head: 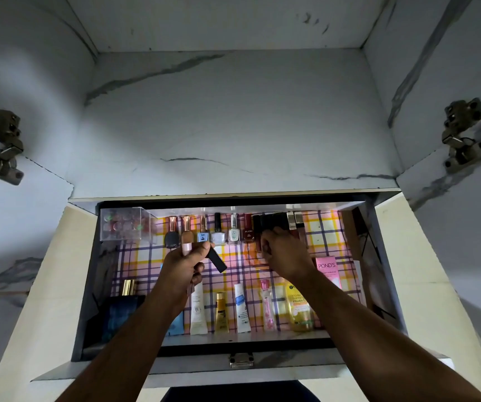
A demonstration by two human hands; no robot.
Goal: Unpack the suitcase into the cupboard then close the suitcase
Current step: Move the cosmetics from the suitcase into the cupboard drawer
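The cupboard's drawer (242,364) is pulled out, lined with pink checked paper (233,274). My left hand (182,266) is over its middle, closed on a black lipstick tube (217,261) and a pale pink tube (186,248). My right hand (285,253) reaches to the back row, fingers curled at the dark lipsticks (271,223); what it holds is hidden. Nail polish bottles (218,232) stand along the back. The suitcase is out of view.
A clear plastic organiser (126,224) sits at the back left. Tubes and a yellow bottle (298,309) lie along the front, a blue box (123,311) at front left, a pink Pond's box (327,269) on the right. A bare marble-pattern shelf (233,126) lies above, with door hinges (0,145) either side.
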